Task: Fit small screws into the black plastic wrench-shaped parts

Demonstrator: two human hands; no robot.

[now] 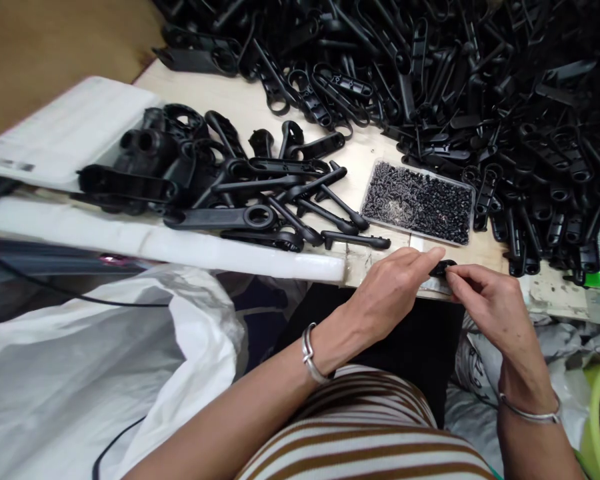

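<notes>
At the front edge of the table, my left hand (390, 291) is closed on a black plastic part (441, 268), most of which is hidden behind the fingers. My right hand (495, 303) pinches thumb and forefinger together at the right end of that part. Whatever is between those right fingertips is too small to make out. Just beyond the hands lies a clear shallow box (417, 202), with tiny grey metal pieces on its left side and tiny black pieces on its right.
Black plastic handle-like parts (220, 218) lie loosely at left, and a large heap of similar ones (430, 87) covers the back and right. A white flat box (70, 127) is at far left. White foam (155, 240) lines the front edge. A yellow-green bucket (593, 420) stands lower right.
</notes>
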